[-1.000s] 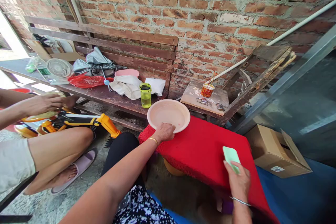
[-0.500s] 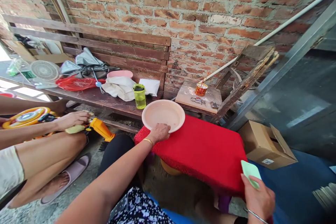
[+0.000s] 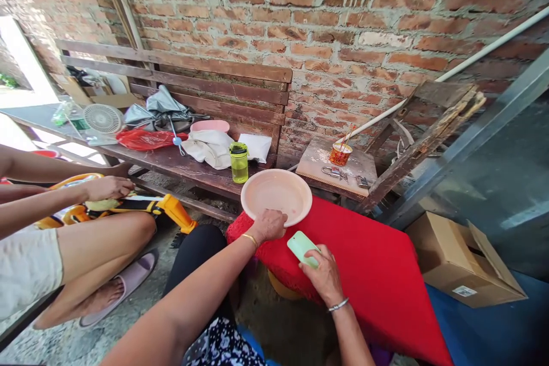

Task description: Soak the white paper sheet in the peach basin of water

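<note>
A pale pink basin [image 3: 276,178] stands on the far left end of a red-covered table [image 3: 364,251]. My left hand [image 3: 270,225], with a gold bangle at the wrist, is closed on the basin's near rim; its fingertips are partly hidden. Just to the right, over the red cloth, my right hand [image 3: 321,274] grips a light-green rounded rectangular piece [image 3: 301,247] between thumb and fingers. This piece looks thin and has a small mark near its far corner. It is close to the basin but apart from it.
A green water bottle [image 3: 239,162], white cloth [image 3: 209,147] and red bag [image 3: 150,139] lie along a wooden bench [image 3: 223,179]. Another person's hand [image 3: 109,187] works on a yellow toy [image 3: 178,214] at left. Padlocks [image 3: 334,172] rest beside a cup [image 3: 340,154]. A cardboard box [image 3: 463,263] stands right.
My right hand has swung left from the table's right end, bringing the light-green piece near the basin. My left hand has stayed at the rim. The view has shifted slightly left.
</note>
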Demonstrator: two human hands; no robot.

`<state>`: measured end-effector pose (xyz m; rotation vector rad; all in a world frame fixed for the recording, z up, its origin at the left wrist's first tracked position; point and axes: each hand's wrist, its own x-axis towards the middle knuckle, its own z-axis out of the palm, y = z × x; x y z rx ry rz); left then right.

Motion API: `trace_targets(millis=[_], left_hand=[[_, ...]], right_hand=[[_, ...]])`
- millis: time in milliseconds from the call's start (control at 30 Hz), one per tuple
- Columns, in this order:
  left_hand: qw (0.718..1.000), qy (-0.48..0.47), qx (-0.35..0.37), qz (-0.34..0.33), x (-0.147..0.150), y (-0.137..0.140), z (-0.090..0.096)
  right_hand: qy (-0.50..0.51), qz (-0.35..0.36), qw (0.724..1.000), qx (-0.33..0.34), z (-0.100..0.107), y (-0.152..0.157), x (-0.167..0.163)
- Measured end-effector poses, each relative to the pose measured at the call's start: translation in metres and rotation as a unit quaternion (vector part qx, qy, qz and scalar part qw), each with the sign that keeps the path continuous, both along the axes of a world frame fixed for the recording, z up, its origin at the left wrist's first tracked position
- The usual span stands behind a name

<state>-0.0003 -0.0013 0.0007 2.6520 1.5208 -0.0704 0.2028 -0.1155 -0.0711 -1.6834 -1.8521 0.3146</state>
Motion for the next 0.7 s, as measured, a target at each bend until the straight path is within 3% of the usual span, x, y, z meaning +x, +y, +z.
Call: trace_targets(millis=[100, 200, 333, 433, 500, 567, 700], left_hand=[[1.0, -0.005, -0.003, -0.002, 0.0, 0.0, 0.0], [1.0, -0.011, -0.007, -0.004, 0.0, 0.0, 0.001], [1.0, -0.014, -0.008, -0.002, 0.0, 0.0, 0.002], [1.0, -0.009, -0.009, 0.002, 0.0, -0.001, 0.004], [1.0, -0.001, -0.009, 0.006, 0.0, -0.002, 0.006], [1.0, 0.01, -0.009, 0.011, 0.0, -0.002, 0.007], [0.999, 0.03, -0.006, 0.022, 0.001, -0.003, 0.009]], right_hand=[[0.0, -0.066, 0.998, -0.01, -0.004, 0.01, 0.039], [-0.002, -0.197, 0.98, -0.023, -0.008, 0.004, 0.111], [0.007, -0.385, 0.92, -0.07, -0.008, -0.031, 0.215], [0.052, -0.491, 0.867, -0.067, -0.004, -0.052, 0.252], [0.081, -0.493, 0.865, -0.03, -0.001, -0.052, 0.243], [0.101, -0.433, 0.896, -0.001, 0.002, -0.042, 0.211], [0.097, -0.208, 0.973, 0.025, 0.001, -0.01, 0.112]])
